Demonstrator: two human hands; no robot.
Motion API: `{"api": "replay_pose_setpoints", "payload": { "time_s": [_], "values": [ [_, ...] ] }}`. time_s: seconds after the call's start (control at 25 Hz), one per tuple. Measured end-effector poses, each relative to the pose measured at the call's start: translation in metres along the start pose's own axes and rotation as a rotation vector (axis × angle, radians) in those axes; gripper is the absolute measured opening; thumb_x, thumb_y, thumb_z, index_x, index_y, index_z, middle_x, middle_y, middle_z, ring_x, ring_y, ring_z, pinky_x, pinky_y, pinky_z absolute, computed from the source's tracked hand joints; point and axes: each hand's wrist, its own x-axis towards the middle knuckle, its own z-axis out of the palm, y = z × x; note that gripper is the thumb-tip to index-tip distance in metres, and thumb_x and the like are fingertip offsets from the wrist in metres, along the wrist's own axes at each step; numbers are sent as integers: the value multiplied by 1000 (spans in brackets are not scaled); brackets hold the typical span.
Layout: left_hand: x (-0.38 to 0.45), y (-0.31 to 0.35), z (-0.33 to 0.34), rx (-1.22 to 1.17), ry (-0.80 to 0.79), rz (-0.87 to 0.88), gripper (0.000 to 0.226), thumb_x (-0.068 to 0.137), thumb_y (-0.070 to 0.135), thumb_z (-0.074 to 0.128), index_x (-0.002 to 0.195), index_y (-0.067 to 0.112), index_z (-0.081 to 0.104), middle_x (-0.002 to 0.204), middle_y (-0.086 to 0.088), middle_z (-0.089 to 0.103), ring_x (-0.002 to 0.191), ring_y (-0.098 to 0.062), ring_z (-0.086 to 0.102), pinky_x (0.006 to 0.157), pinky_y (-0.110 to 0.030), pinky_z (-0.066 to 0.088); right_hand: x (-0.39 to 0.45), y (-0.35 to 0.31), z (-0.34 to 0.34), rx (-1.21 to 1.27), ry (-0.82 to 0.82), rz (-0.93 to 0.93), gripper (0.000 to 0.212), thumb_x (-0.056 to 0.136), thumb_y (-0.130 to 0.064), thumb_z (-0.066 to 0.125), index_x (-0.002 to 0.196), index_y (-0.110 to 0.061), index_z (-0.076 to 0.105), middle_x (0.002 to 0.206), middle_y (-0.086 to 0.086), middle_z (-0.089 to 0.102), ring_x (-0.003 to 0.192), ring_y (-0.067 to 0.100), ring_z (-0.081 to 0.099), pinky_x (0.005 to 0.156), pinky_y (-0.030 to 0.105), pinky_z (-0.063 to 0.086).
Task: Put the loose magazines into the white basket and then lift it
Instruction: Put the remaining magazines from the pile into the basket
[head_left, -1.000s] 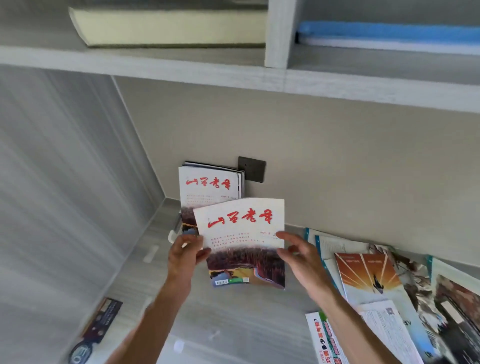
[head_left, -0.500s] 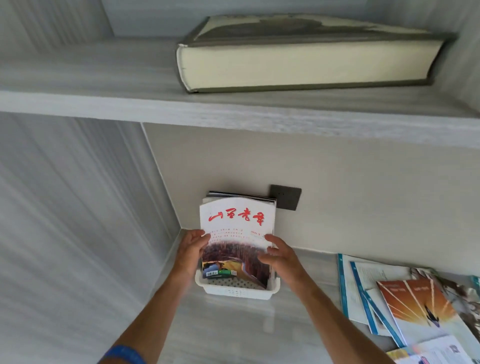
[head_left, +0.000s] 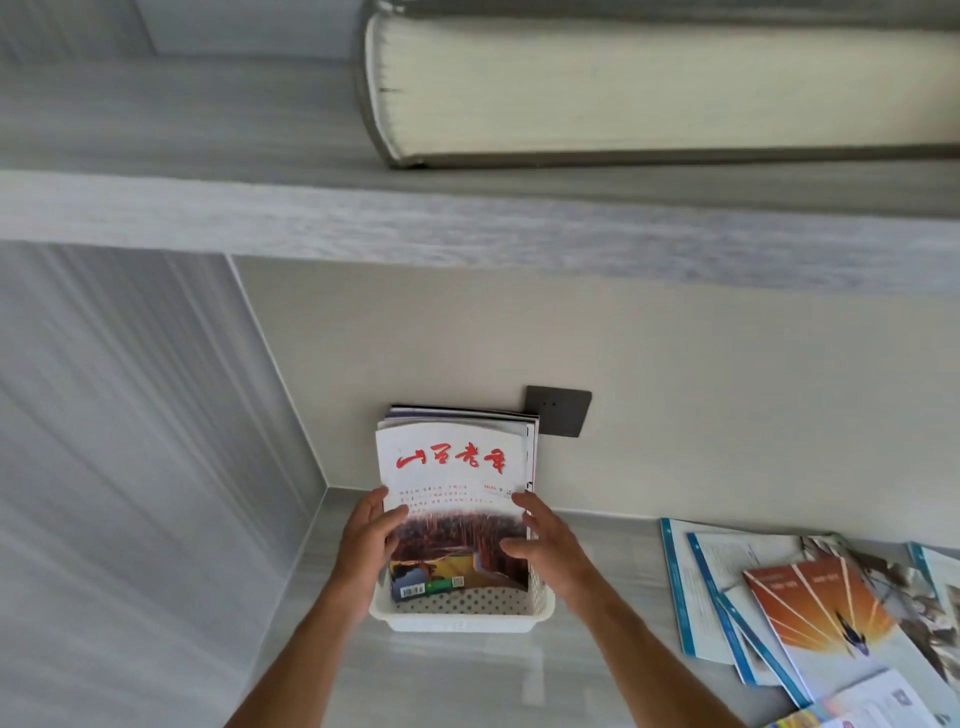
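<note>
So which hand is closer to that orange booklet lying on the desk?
Right. The right hand is at the right edge of the magazine in the white basket, on the side toward the orange booklet. The left hand is at the magazine's far edge.

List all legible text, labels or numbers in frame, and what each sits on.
"山西老年": red brush title on the front magazine standing in the white basket.
"2020.9": my best reading of the small red issue mark below the title.
Cover fine print and barcode: too small.
Loose magazines on the right: print blurred.
</note>
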Motion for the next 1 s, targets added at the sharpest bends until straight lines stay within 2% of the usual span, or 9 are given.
{"api": "replay_pose_setpoints", "payload": {
  "time_s": [0.12, 0.24, 0.36, 0.48, 0.64, 0.76, 0.84, 0.92, 1.0],
  "values": [
    [-14, -9, 5, 180, 74, 101, 45, 88, 7, 62, 129, 22, 53, 126, 0, 61, 118, -22, 57, 100, -43, 47, -11, 1, -8, 68, 32, 20, 59, 77, 4, 71, 116, -37, 54, 120, -11, 51, 105, 3, 55, 61, 5, 45],
    [-45, -28, 29, 244, 20, 92, 54, 88, 4, 61, 138, 20, 48, 131, 1, 53, 118, -15, 51, 101, -37, 44, -45, 17, -30, 106, 86, 40, 57, 78, -4, 74, 117, -40, 54, 130, -11, 50, 124, 8, 41, 84, 20, 41],
    [-84, -61, 69, 294, -117, 65, 51, 87, -1, 60, 135, 16, 53, 134, -3, 56, 118, -19, 54, 97, -37, 44, -114, 57, -67, 119, 155, 115, 58, 74, -15, 77, 124, -35, 55, 139, -4, 50, 130, 17, 45, 101, 35, 40],
    [-123, -98, 126, 386, -233, 16, 52, 88, 1, 63, 137, 14, 50, 139, -3, 52, 125, -24, 50, 99, -33, 39, -188, 103, -120, 216, 298, 221, 63, 63, -28, 74, 124, -34, 56, 135, 0, 53, 125, 18, 50, 94, 33, 46],
    [-171, -137, 228, 501, -440, -70, 55, 88, 5, 64, 139, 12, 48, 145, -8, 48, 130, -28, 48, 100, -30, 38, -250, 148, -207, 351, 482, 312, 46, 80, -8, 68, 122, -23, 58, 132, 3, 55, 112, 15, 59, 99, 38, 44],
    [-205, -167, 306, 638, -574, -124, 46, 86, 14, 63, 130, 27, 57, 139, -6, 56, 118, -21, 59, 98, -32, 48, -288, 172, -276, 373, 616, 404, 42, 85, -7, 66, 126, -14, 57, 125, 6, 60, 107, 21, 59, 95, 40, 46],
    [-227, -190, 347, 817, -682, -78, 39, 87, 22, 60, 124, 35, 59, 138, -1, 58, 106, -13, 63, 88, -23, 55, -313, 188, -314, 396, 728, 468, 41, 86, -6, 64, 126, -11, 57, 118, 9, 60, 100, 24, 57, 90, 39, 47],
    [-245, -216, 375, 1039, -770, -8, 45, 87, 29, 57, 131, 35, 52, 150, 4, 43, 124, -15, 52, 100, -23, 47, -333, 205, -341, 442, 789, 542, 37, 88, -8, 62, 124, -10, 57, 113, 11, 59, 103, 29, 57, 87, 41, 47],
    [-264, -244, 407, 1247, -893, 42, 54, 86, 35, 55, 138, 40, 41, 161, 6, 21, 145, -19, 25, 118, -42, 25, -351, 223, -364, 573, 850, 673, 29, 89, -13, 61, 117, -10, 59, 112, 14, 58, 104, 32, 58, 85, 43, 49]
  ]
}}
